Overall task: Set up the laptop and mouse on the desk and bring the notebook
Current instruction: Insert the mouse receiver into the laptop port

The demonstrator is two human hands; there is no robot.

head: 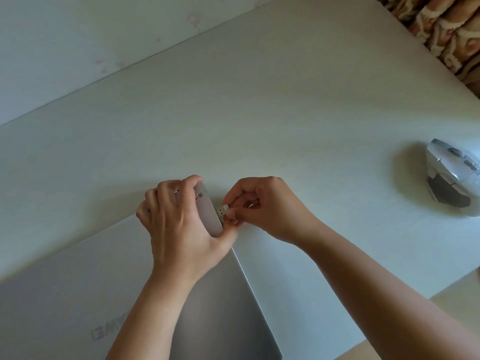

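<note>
While my left hand (176, 224) lifts and steadies the far right corner of the closed laptop (78, 289), my right hand (262, 206) brings a small USB receiver (222, 211) up to the laptop's side edge. My left fingers (166, 196) are curled over the top of the raised corner with the thumb underneath, clamping the slab between them; my right fingers (235, 203) are pressed together in a pinch on the receiver's back end, its metal plug pointing at the edge. I judge the receiver to be light, stiff and tiny, easy to fumble, so I hold it by its stub and leave the plug free. The laptop looks thin, rigid and smooth-skinned, likely slippery and heavy enough to sag from one corner, so holding it near the port, with the rest lying on the bench (259, 113), seems right. Whether the plug is already in the port I cannot tell. The mouse (453, 178) sits on the bench well apart to my right, untouched. No notebook is in view.
</note>
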